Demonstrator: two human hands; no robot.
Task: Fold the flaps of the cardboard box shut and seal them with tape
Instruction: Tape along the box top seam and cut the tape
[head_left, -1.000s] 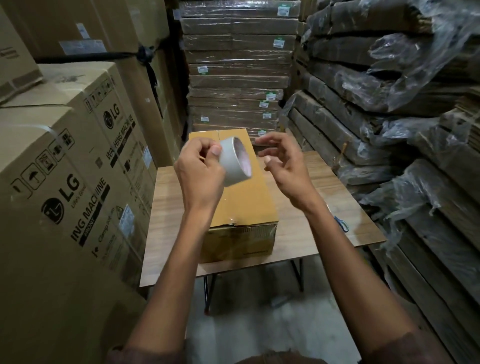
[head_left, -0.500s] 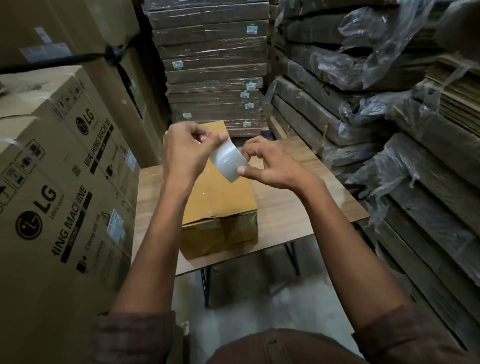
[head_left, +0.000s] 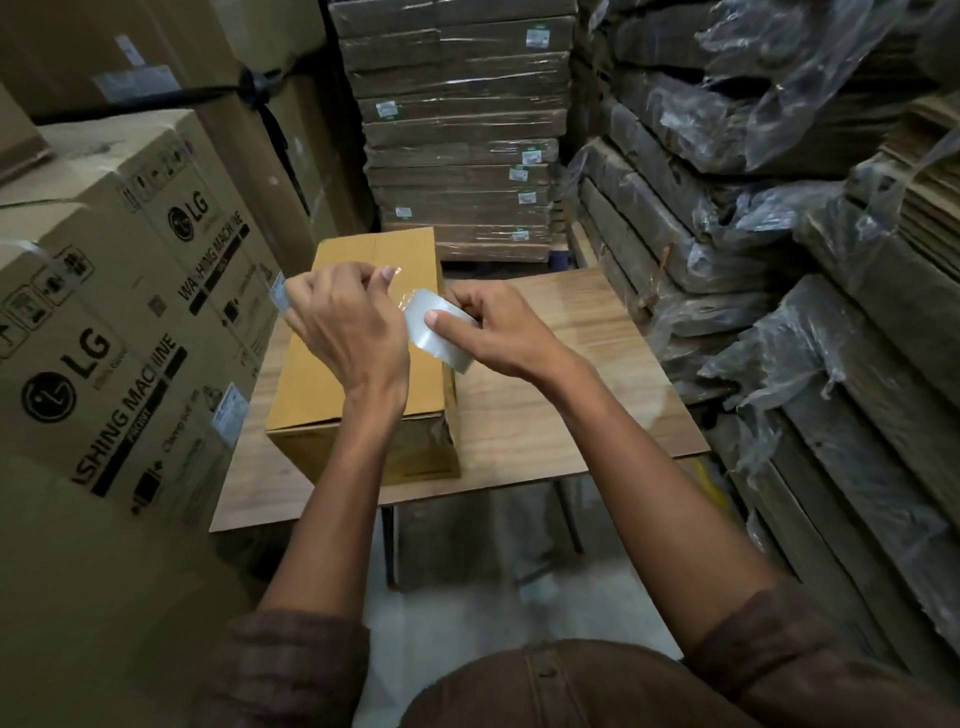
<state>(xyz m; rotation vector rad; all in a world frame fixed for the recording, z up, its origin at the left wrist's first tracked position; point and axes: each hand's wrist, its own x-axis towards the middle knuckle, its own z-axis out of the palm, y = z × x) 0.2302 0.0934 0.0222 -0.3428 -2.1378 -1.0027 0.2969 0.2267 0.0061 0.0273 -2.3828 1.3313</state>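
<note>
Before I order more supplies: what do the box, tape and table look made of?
Box: matte brown cardboard, creased edges. Tape: probably clear glossy plastic film; the peeled end glints. Table: wood-grain top, perhaps laminate, with slight sheen.

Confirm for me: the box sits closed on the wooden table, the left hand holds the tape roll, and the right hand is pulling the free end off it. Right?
Not quite: the hands are swapped. In the head view the right hand holds the tape roll, and the left hand pinches the free end and pulls it off. The box does sit closed on the wooden table.
</note>
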